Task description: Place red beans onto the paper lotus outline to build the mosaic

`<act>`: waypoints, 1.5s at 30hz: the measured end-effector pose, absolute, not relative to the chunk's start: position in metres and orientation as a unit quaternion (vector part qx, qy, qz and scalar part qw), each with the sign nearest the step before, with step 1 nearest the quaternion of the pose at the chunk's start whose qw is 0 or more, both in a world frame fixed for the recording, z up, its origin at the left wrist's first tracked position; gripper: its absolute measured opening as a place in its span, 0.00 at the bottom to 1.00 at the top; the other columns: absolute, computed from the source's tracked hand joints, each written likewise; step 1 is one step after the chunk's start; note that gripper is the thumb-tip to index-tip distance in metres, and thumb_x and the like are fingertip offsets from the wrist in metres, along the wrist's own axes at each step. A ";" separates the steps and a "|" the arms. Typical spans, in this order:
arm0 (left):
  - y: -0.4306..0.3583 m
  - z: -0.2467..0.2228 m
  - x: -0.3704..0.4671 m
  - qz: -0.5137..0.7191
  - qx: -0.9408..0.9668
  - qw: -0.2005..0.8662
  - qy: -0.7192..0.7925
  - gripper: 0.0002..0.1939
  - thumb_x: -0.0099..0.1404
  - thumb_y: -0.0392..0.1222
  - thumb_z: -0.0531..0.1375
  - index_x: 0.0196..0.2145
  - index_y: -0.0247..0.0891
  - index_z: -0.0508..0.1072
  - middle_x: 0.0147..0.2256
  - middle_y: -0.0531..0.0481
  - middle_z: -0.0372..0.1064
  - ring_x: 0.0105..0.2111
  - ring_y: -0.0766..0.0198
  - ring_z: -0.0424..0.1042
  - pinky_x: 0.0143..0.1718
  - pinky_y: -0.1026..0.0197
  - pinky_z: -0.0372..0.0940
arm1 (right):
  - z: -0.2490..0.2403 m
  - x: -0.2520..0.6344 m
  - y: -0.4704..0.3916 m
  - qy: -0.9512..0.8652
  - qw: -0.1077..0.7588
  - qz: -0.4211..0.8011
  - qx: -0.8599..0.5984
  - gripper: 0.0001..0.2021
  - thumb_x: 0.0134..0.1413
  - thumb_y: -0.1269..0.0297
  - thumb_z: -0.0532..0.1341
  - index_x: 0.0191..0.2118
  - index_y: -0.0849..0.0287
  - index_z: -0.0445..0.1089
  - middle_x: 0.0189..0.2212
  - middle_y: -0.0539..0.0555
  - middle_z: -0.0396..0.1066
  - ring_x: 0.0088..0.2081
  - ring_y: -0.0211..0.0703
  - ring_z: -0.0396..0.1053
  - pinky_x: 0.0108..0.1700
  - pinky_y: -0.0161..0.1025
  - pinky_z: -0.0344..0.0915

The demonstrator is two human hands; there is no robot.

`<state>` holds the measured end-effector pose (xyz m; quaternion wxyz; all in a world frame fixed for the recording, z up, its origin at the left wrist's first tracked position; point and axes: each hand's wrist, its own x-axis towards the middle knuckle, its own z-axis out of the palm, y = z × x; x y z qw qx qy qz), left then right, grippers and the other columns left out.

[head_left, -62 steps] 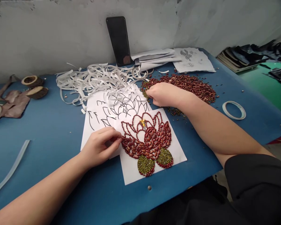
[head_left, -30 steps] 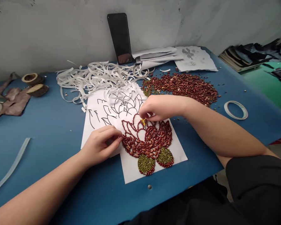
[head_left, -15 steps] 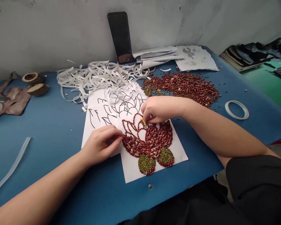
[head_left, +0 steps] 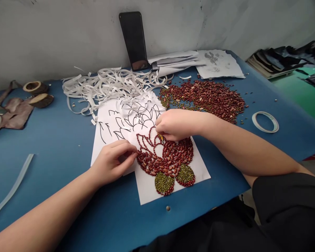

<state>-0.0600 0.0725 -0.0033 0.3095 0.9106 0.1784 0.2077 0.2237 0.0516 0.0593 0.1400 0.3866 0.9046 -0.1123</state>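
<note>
A flower picture made of red beans [head_left: 152,164] lies on a white sheet [head_left: 147,196], with two leaves of green mung beans [head_left: 164,182] at its bottom. Some upper petals are only outlined in beans, with white paper inside, and a small yellow patch [head_left: 160,137] shows at the centre. My left hand [head_left: 118,157] touches the picture's left edge, thumb and forefinger closed together; what they pinch is too small to tell. Over the upper petals my right hand [head_left: 172,124] is closed in a pinch, its fingertips hiding whatever is between them.
Behind the picture lie a sheet with a line-drawn flower [head_left: 105,122] and a heap of paper strips [head_left: 112,82]. Loose beans [head_left: 212,98] are piled at the back right, near a tape roll [head_left: 265,122]. A phone [head_left: 133,40] leans on the wall. Wood pieces [head_left: 41,100] sit left.
My right hand has shifted slightly left over the upper petals, still pinched. My left hand stays at the picture's left edge.
</note>
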 end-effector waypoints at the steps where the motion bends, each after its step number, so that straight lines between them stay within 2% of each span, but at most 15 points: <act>1: 0.073 -0.003 -0.060 0.208 0.911 0.309 0.178 0.05 0.73 0.34 0.57 0.40 0.40 0.73 0.31 0.54 0.69 0.30 0.68 0.68 0.33 0.65 0.62 | 0.059 0.224 0.051 0.904 0.137 -0.114 0.388 0.06 0.59 0.72 0.61 0.33 0.62 0.75 0.34 0.57 0.74 0.34 0.43 0.64 0.35 0.42 0.51; 4: 0.073 -0.003 -0.060 0.207 0.911 0.311 0.177 0.05 0.73 0.34 0.57 0.40 0.40 0.73 0.31 0.54 0.69 0.30 0.68 0.68 0.33 0.66 0.62 | 0.059 0.225 0.051 0.907 0.114 -0.125 0.386 0.04 0.57 0.74 0.61 0.35 0.61 0.73 0.35 0.55 0.73 0.33 0.42 0.62 0.34 0.41 0.51; 8: 0.073 -0.003 -0.061 0.208 0.911 0.310 0.177 0.05 0.73 0.34 0.57 0.40 0.40 0.72 0.30 0.54 0.68 0.30 0.69 0.68 0.33 0.66 0.62 | 0.059 0.227 0.050 0.912 0.080 -0.156 0.371 0.07 0.53 0.77 0.61 0.36 0.59 0.69 0.33 0.51 0.70 0.32 0.39 0.57 0.33 0.39 0.51; 14: 0.072 -0.004 -0.060 0.207 0.911 0.310 0.178 0.05 0.73 0.34 0.57 0.40 0.40 0.73 0.30 0.55 0.68 0.29 0.69 0.68 0.32 0.66 0.62 | 0.057 0.225 0.048 0.910 0.079 -0.164 0.372 0.10 0.54 0.77 0.62 0.40 0.58 0.68 0.32 0.51 0.69 0.30 0.39 0.55 0.31 0.38 0.49; 32: 0.072 0.000 -0.058 0.207 0.909 0.312 0.183 0.05 0.73 0.35 0.57 0.39 0.40 0.73 0.30 0.54 0.70 0.29 0.68 0.69 0.33 0.65 0.63 | 0.058 0.217 0.045 0.896 0.114 -0.142 0.404 0.09 0.59 0.74 0.60 0.44 0.59 0.70 0.33 0.55 0.72 0.29 0.40 0.59 0.31 0.38 0.47; 45: 0.072 -0.001 -0.059 0.203 0.909 0.315 0.184 0.05 0.73 0.36 0.57 0.39 0.40 0.73 0.30 0.52 0.71 0.30 0.67 0.69 0.33 0.64 0.64 | 0.062 0.215 0.043 0.895 0.137 -0.123 0.406 0.13 0.60 0.78 0.57 0.47 0.60 0.73 0.34 0.57 0.76 0.30 0.43 0.63 0.31 0.41 0.47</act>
